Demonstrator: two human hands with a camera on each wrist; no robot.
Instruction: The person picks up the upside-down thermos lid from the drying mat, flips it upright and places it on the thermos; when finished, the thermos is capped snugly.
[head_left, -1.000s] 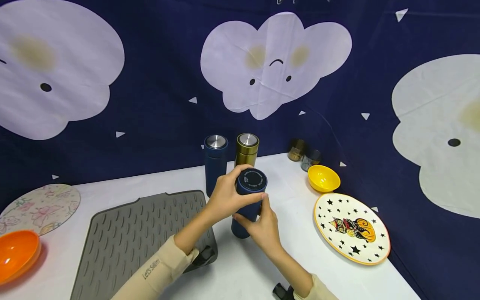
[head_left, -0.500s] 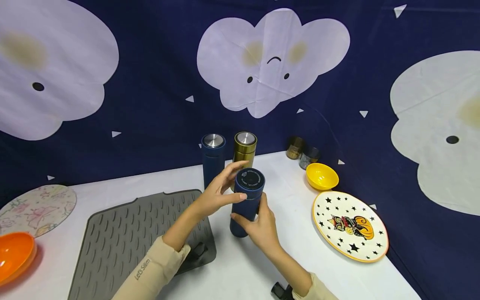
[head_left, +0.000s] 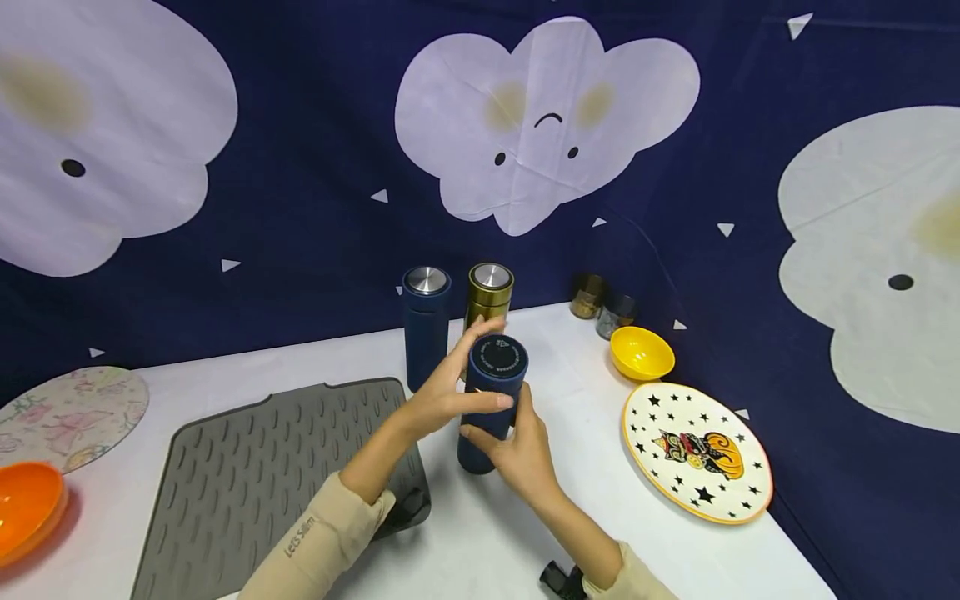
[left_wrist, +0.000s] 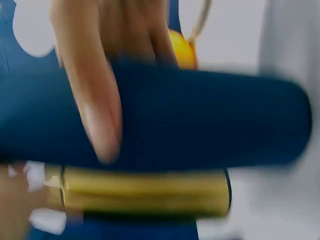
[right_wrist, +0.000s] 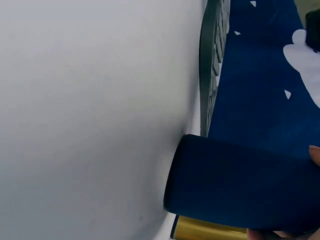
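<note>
A navy thermos flask (head_left: 486, 421) stands near upright between both hands, its upper face a black disc ringed with pale print. My left hand (head_left: 453, 396) grips it near the top, thumb across the front and fingers round the far side. Lower down my right hand (head_left: 525, 454) holds its body; the thumb (left_wrist: 102, 130) lies across the flask in the left wrist view. Whether the flask's lower end touches the table cannot be told. Behind stand a second navy flask (head_left: 427, 333) and a gold flask (head_left: 490, 293), both with steel-topped lids, the gold one partly hidden.
On the white table (head_left: 577, 400), a grey ridged mat (head_left: 277, 467) lies left. An orange bowl (head_left: 28, 508) and floral round mat (head_left: 82, 417) sit beyond it. At right are a patterned plate (head_left: 697, 492), yellow bowl (head_left: 641, 354) and two small jars (head_left: 617, 317).
My left hand loosened from the flask's top, then closed round it again a little lower. The print on the black disc has turned clockwise. My right hand stays in place.
</note>
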